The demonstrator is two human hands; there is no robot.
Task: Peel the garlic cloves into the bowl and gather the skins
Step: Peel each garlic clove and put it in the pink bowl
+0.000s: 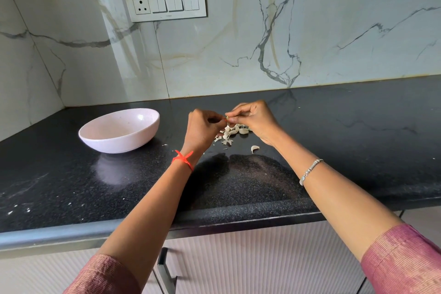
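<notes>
My left hand (202, 129) and my right hand (253, 119) meet above the black counter, fingertips pinched together on one small garlic clove (227, 117). Only a sliver of the clove shows between the fingers. Directly below the hands lies a loose heap of pale garlic skins (229, 135). One separate clove (254, 149) lies on the counter just in front of the heap. A pale pink bowl (119, 143) stands to the left of my left hand, tilted slightly, and its visible inside looks empty.
The black speckled counter (358, 141) runs to a marble wall behind and on the left. A switch panel (165, 3) is on the wall. The counter's front edge and a cabinet handle (165, 270) are near me. Small skin flecks (164, 145) dot the counter.
</notes>
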